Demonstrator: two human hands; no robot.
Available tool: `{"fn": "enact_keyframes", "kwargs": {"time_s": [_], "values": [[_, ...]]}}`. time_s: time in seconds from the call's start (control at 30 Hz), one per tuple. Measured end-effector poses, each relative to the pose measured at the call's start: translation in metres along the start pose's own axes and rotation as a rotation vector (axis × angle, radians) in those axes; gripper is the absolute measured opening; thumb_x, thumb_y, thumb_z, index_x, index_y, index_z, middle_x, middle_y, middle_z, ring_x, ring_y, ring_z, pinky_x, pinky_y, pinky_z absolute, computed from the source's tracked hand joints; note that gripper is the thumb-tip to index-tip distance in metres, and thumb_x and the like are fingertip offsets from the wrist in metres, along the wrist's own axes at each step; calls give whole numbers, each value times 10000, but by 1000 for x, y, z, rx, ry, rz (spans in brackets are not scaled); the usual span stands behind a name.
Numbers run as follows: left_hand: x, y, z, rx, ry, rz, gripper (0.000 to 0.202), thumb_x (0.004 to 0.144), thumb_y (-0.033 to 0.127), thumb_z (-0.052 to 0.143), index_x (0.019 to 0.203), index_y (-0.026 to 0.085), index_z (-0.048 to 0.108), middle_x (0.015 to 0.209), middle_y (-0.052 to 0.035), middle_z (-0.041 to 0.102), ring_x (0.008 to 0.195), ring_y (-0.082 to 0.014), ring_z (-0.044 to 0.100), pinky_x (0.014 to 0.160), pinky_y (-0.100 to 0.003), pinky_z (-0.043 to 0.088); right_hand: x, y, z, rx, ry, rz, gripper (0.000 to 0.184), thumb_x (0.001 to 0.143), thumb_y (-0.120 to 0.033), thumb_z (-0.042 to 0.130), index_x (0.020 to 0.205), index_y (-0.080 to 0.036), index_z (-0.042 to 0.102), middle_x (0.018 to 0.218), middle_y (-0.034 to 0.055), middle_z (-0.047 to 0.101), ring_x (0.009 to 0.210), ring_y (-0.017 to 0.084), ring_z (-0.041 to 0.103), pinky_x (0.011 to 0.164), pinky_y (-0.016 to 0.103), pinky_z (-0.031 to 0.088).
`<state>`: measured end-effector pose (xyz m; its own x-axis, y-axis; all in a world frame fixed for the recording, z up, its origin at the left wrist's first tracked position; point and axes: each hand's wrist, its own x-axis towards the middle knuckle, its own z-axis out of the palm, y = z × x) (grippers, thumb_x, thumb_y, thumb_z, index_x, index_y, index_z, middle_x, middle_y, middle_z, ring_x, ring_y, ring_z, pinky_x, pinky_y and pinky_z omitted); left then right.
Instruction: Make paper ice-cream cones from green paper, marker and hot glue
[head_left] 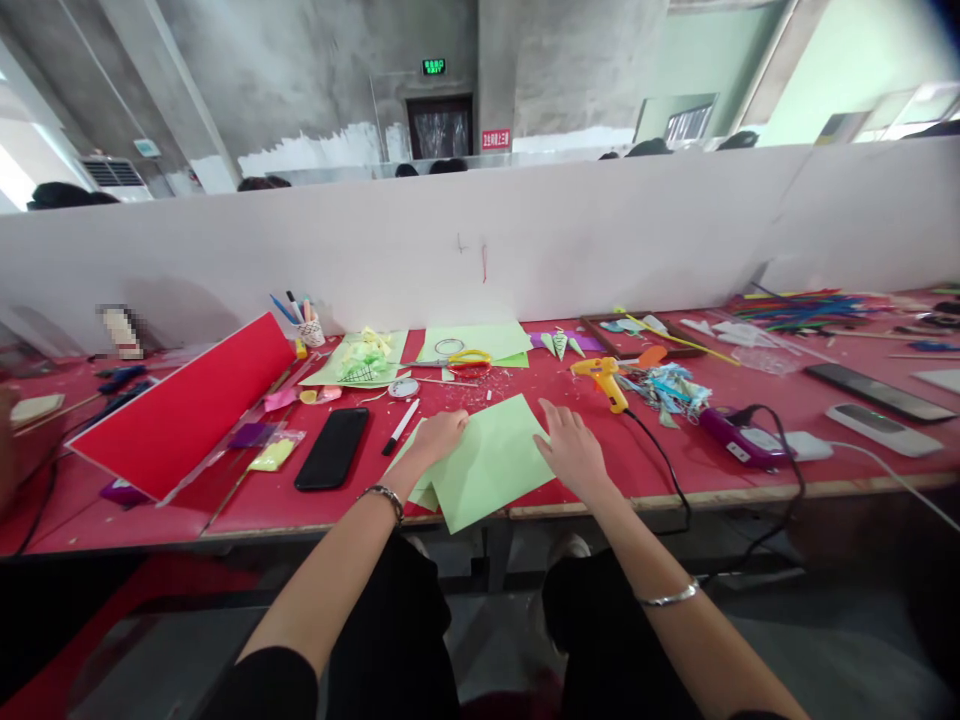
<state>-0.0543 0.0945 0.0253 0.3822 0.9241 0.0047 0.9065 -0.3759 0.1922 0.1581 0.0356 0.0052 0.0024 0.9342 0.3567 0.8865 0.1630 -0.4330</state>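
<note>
A sheet of light green paper [491,462] lies at the front of the red table, one corner hanging over its edge. My left hand [441,437] is closed on the sheet's upper left side, with the fingers pressed together. At the right corner, my right hand [571,450] rests with its fingers spread and touches the paper's edge. Another green sheet [426,494] shows partly from beneath the first. Left of my left hand lie a white marker [401,427] with a black cap and a black phone [332,449].
A yellow glue gun [602,380] with a black cord lies right of my hands, near a purple power strip [742,440]. A red board [195,410] leans at the left. Scissors [457,360], green sheets [480,340] and paper scraps [367,357] lie behind, before a white partition [375,250].
</note>
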Motion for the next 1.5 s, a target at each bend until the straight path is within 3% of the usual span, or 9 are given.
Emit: {"fn": "enact_keyframes", "kwargs": {"time_s": [0.1,0.2,0.47,0.67,0.83,1.1,1.5], "values": [[13,2,14,32,-52,-38,276,842,322,453,1032,134,524,1000,-66,568,852,-154,562,739,-353,475,-4,-9,8,-114,-151,-202,362,832,-266,383,1172,-196,487,1217,122,450,1106,248,404,868,368,359],[27,4,22,78,-70,-77,293,833,306,472,1074,141,506,1056,-74,546,894,-168,555,756,-367,479,-4,-18,18,-86,-243,-290,284,825,-306,424,1061,-236,566,1199,71,467,1089,196,420,889,311,359],[40,3,26,167,-44,-78,311,832,305,475,1094,139,493,1071,-79,539,913,-177,550,769,-383,474,-9,-37,33,-115,-261,-272,421,743,-374,499,1112,-173,516,1120,127,485,1042,256,417,838,379,365],[37,3,23,189,-60,-56,308,833,305,473,1091,137,494,1054,-76,546,896,-172,556,756,-375,479,-20,-61,41,-93,-283,-339,540,672,-466,534,1140,-198,497,1181,103,463,1075,263,382,905,399,299],[36,4,21,198,-69,-46,294,835,306,471,1070,133,505,1024,-71,558,874,-165,562,743,-365,482,-21,-63,42,-61,-294,-321,556,654,-470,541,1144,-210,496,1174,88,471,1071,259,385,905,396,297],[37,3,20,184,-69,-35,278,838,314,464,1035,126,521,981,-64,573,845,-156,568,733,-357,483,-16,-44,35,-47,-312,-247,534,642,-448,558,1124,-227,496,1185,82,441,1087,255,367,880,389,328],[38,2,27,180,-17,-44,281,845,337,444,1010,125,527,924,-53,580,806,-147,568,723,-351,474,-1,36,14,-71,-206,-50,477,664,-422,531,1071,-180,475,1103,104,419,1068,274,362,877,398,343]]}}
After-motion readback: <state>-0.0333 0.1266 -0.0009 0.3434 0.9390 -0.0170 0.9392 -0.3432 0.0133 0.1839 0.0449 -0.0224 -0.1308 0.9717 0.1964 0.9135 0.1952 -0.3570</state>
